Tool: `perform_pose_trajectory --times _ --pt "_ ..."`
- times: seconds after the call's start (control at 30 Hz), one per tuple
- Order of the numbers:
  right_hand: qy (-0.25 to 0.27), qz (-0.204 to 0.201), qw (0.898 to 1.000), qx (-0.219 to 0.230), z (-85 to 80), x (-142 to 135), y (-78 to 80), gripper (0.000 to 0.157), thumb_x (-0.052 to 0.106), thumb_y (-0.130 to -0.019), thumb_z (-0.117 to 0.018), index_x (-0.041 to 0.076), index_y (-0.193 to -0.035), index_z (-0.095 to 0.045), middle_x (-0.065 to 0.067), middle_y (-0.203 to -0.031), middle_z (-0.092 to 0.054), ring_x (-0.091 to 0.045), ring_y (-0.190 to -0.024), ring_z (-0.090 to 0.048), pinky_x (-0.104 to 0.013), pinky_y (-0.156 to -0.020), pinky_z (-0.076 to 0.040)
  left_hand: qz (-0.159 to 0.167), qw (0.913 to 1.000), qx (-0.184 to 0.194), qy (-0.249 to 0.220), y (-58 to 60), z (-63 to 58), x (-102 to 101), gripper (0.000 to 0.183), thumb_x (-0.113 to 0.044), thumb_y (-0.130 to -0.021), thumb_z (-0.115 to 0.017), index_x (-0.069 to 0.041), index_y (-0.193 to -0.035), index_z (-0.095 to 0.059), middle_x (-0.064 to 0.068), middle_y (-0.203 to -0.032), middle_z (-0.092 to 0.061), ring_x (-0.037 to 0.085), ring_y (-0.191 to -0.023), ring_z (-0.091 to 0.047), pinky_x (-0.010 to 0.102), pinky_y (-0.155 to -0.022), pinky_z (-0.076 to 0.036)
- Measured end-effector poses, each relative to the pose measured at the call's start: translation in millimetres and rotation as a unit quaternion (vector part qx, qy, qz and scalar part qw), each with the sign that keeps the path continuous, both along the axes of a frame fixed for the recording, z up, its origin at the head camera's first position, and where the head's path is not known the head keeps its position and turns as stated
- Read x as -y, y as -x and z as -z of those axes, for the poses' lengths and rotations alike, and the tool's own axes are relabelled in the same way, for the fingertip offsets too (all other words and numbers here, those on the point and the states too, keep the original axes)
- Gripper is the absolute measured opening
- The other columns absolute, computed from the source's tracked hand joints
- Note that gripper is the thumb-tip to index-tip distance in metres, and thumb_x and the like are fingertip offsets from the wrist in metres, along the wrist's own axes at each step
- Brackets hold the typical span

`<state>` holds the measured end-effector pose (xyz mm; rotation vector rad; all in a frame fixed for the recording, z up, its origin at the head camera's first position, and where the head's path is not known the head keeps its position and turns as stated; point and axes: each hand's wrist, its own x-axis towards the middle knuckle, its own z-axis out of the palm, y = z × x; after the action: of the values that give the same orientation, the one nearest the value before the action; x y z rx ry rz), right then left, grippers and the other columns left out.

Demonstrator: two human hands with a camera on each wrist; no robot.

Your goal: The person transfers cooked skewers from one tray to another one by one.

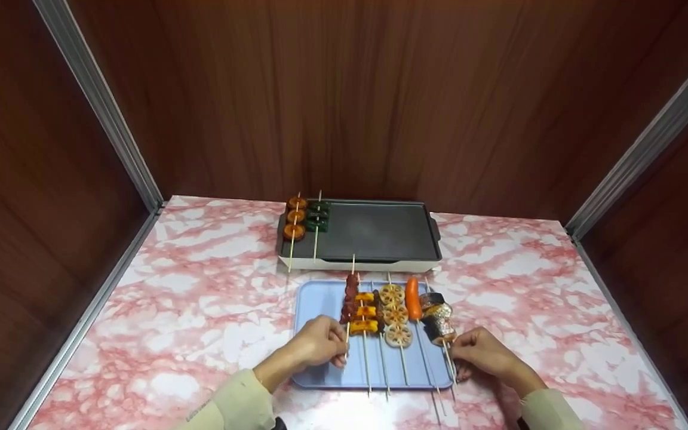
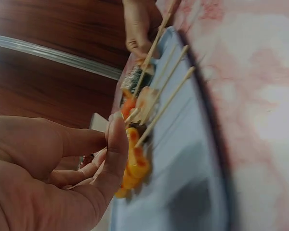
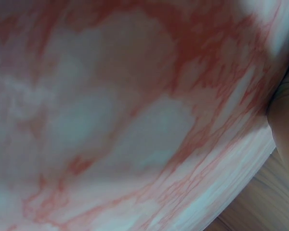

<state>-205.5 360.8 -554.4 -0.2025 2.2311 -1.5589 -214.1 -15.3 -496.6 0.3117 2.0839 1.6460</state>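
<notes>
My left hand (image 1: 315, 343) pinches the bare lower stick of a dark red meat skewer (image 1: 350, 295) between thumb and fingertips. That skewer slants over the left half of a blue tray (image 1: 314, 301), its tip reaching the griddle's front edge. At the tray's right side, my right hand (image 1: 487, 355) pinches the stick of a skewer with silvery, black-skinned fish pieces (image 1: 439, 325). Between the hands lie a yellow skewer (image 1: 365, 312), a dark brown one, a lotus root skewer (image 1: 398, 334) and an orange-red sausage skewer (image 1: 413, 298). The right wrist view shows mostly tabletop.
Behind the tray stands a black griddle (image 1: 380, 230) with a pale base. On its left side lie a skewer of round orange-brown slices (image 1: 295, 216) and a dark green skewer (image 1: 318, 218). Brown wood-grain panels (image 1: 344, 95) enclose the red-and-white marbled table (image 1: 212, 298).
</notes>
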Motion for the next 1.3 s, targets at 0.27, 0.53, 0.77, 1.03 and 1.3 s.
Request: perform_pose_trajectory --times 0.27,0.53,0.77,1.03,1.3 --pt "0.003 -0.005 1.0 -0.001 1.2 -1 0.4 0.019 0.003 -0.093 -0.066 -0.015 -0.088 -0.07 -0.005 -0.064 -0.069 -0.007 -0.05 -0.064 -0.022 -0.05 -0.055 0.01 0.9999 0.013 -0.001 -11.0 15.4 4 0.01 0.012 -0.089 -0.063 0.006 -0.083 -0.059 0.019 -0.07 -0.07 0.011 -0.052 -0.065 0.032 -0.058 -0.061" --pt "0.014 -0.006 1.0 0.005 -0.3 -1 0.5 0.02 0.001 -0.093 -0.064 -0.019 -0.088 -0.067 -0.005 -0.064 -0.068 -0.008 -0.05 -0.064 -0.023 -0.05 -0.055 0.01 0.9996 0.024 -0.004 -12.1 22.2 3 0.007 0.013 -0.089 -0.063 0.009 -0.084 -0.06 0.021 -0.069 -0.07 0.01 -0.05 -0.064 0.028 -0.055 -0.06" --pt "0.007 -0.003 1.0 0.003 0.4 0 1.0 0.019 0.001 -0.092 -0.065 -0.017 -0.087 -0.068 -0.003 -0.063 -0.067 -0.008 -0.05 -0.064 -0.022 -0.051 -0.054 0.005 0.9997 0.022 0.0 -9.0 28.7 3 0.006 0.012 -0.09 -0.062 0.01 -0.085 -0.06 0.019 -0.068 -0.07 0.012 -0.051 -0.065 0.029 -0.055 -0.06" --pt "-0.002 -0.002 1.0 -0.002 -0.3 2 0.5 0.02 0.005 -0.093 -0.067 -0.014 -0.085 -0.069 -0.008 -0.065 -0.068 -0.01 -0.05 -0.064 -0.024 -0.051 -0.055 0.022 0.9992 -0.007 0.033 -4.9 28.7 6 0.009 0.008 -0.09 -0.065 0.004 -0.085 -0.06 0.018 -0.066 -0.07 0.009 -0.048 -0.062 0.03 -0.052 -0.059" --pt "-0.002 -0.006 1.0 -0.006 -0.7 1 -0.3 0.02 0.005 -0.094 -0.066 -0.014 -0.087 -0.069 -0.008 -0.065 -0.068 -0.009 -0.05 -0.064 -0.024 -0.051 -0.056 0.014 0.999 -0.018 0.039 -2.6 23.3 12 0.004 0.001 -0.093 -0.067 0.002 -0.089 -0.065 0.017 -0.07 -0.07 0.011 -0.05 -0.061 0.031 -0.053 -0.059"
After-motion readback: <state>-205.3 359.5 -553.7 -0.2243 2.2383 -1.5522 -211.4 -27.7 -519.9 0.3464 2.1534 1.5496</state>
